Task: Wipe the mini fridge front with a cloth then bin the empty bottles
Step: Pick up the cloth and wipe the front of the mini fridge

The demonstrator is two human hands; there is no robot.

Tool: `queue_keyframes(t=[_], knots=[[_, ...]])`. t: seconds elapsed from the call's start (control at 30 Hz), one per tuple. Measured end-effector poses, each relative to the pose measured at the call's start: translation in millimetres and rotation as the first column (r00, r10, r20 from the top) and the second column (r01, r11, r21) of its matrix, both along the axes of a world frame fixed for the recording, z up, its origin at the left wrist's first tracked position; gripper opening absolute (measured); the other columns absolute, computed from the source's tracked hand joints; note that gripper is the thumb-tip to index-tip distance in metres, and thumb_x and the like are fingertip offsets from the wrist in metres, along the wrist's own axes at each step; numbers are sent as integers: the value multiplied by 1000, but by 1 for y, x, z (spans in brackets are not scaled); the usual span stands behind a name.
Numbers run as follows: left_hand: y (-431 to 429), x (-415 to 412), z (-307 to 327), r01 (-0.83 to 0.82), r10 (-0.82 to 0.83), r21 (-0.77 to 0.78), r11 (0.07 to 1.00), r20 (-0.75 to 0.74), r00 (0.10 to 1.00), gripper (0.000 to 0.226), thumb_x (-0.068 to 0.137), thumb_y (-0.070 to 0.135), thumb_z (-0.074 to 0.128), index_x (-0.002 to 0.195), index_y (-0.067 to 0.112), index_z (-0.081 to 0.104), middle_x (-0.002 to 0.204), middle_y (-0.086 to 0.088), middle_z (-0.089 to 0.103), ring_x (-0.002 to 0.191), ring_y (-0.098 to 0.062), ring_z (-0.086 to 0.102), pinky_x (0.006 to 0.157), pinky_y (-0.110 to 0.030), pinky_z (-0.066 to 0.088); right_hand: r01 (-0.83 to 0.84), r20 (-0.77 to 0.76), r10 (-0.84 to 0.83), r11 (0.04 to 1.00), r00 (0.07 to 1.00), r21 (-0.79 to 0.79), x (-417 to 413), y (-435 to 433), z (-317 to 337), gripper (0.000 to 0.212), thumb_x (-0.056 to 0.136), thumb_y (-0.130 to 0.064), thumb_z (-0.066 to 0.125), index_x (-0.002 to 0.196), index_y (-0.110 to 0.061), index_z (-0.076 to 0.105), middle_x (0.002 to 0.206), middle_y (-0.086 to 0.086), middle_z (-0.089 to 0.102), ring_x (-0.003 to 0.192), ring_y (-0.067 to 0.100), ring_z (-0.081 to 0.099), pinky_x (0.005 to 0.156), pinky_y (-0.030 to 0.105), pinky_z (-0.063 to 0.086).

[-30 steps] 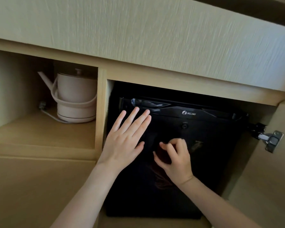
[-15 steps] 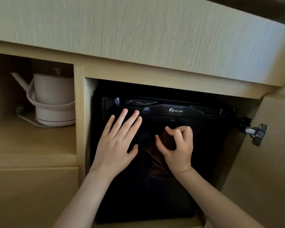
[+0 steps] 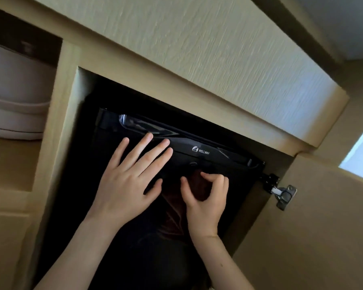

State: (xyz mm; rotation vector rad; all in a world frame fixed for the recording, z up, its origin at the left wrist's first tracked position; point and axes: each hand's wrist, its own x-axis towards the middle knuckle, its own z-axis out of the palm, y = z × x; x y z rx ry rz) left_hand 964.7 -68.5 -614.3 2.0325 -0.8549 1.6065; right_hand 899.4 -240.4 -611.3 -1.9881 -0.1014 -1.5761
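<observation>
A black mini fridge (image 3: 228, 181) with a white logo sits inside a beige cabinet recess. My left hand (image 3: 128, 183) lies flat on its door, fingers spread, fingertips near the glossy top strip. My right hand (image 3: 205, 197) is beside it, just below the logo, fingers curled around a dark brown cloth (image 3: 197, 185) pressed to the door; more of the cloth hangs down below the hand. No bottles are in view.
A white electric kettle (image 3: 15, 95) stands in the open shelf to the left. The cabinet's open door (image 3: 314, 237) hangs at the right on a metal hinge (image 3: 283, 193). A thick textured countertop edge (image 3: 197, 49) overhangs the fridge.
My view has tilted and moved closer. Both hands have slid up the fridge door; my right hand with the cloth has gone from mid-door to just under the logo.
</observation>
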Motion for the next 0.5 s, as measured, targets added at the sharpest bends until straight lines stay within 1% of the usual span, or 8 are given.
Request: queue_keyframes(t=[0.03, 0.1, 0.23, 0.3, 0.37, 0.43, 0.5], knots=[[-1, 3, -1, 10, -10, -14, 1000, 11, 1000, 63, 90, 32, 57, 151, 24, 41, 162, 8, 30, 152, -19, 21, 124, -48, 11, 7, 31, -7, 1000, 999, 23, 1, 0, -1, 34, 77, -46, 75, 95, -31, 51, 98, -15, 49, 92, -3, 55, 78, 5, 42], [-4, 7, 0, 32, -31, -57, 998, 22, 999, 62, 89, 31, 57, 150, 24, 44, 160, 9, 33, 152, -18, 23, 124, -47, 11, 17, 54, -18, 1000, 998, 11, 4, 1, -3, 33, 77, -43, 75, 92, -25, 51, 95, -11, 49, 92, -5, 54, 79, 4, 41], [-14, 3, 3, 83, -79, -188, 979, 30, 996, 55, 86, 25, 60, 140, 24, 56, 153, 9, 45, 149, -17, 30, 123, -45, 14, 72, -28, -75, 993, 997, -90, -5, -5, 10, 36, 77, -28, 85, 89, -18, 52, 91, -3, 50, 88, -7, 52, 78, 5, 40], [-21, -3, 4, 120, -120, -249, 961, 17, 993, 52, 83, 21, 62, 135, 23, 60, 149, 8, 50, 147, -17, 33, 123, -45, 14, 74, -44, -79, 992, 996, -106, -8, -7, 15, 35, 77, -34, 82, 88, -18, 53, 91, -2, 51, 87, -4, 52, 77, 6, 40], [-25, -4, 3, 135, -139, -283, 949, 5, 990, 52, 83, 18, 62, 135, 22, 59, 149, 7, 50, 148, -17, 31, 123, -45, 13, 51, -13, -52, 994, 999, -93, -5, -6, 14, 34, 78, -42, 74, 88, -17, 53, 91, -1, 52, 87, -3, 53, 77, 7, 41], [-26, -2, 0, 129, -135, -273, 953, -4, 991, 53, 85, 18, 61, 138, 22, 56, 152, 7, 46, 150, -16, 27, 123, -45, 12, 40, 40, -37, 997, 999, -69, -1, -5, 10, 34, 78, -40, 72, 89, -15, 53, 92, 3, 52, 87, -4, 53, 79, 8, 41], [-23, 0, -2, 111, -116, -253, 961, -3, 993, 54, 88, 19, 61, 141, 22, 53, 154, 7, 44, 151, -17, 25, 124, -45, 10, 49, 100, -44, 998, 994, -41, 5, -3, 4, 31, 78, -34, 75, 90, -12, 57, 92, 7, 53, 88, -6, 52, 80, 8, 41]])
